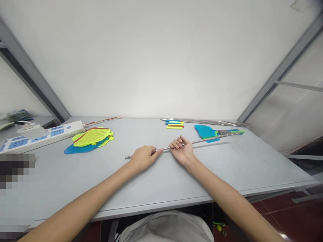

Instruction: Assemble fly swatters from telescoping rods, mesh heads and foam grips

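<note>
A thin metal rod [202, 141] runs slantwise across the middle of the table, its far end rising toward the right. My left hand [143, 158] is closed over the rod near its left end, palm down. Turned palm up, my right hand [183, 152] curls its fingers around the same rod, a short way to the right. Beyond the right hand lie fly swatters [205, 130] with blue and green heads, partly under the line of the rod. Behind it are several coloured plastic handles [174, 127] in blue, yellow and red.
Loose fly swatter heads [92, 137], yellow, red and blue, are stacked at the left. A white power strip [68, 129] with a plugged-in adapter sits beyond them. More metal rods [214, 122] lie along the white wall. The grey table's front edge [156, 205] is close to my body.
</note>
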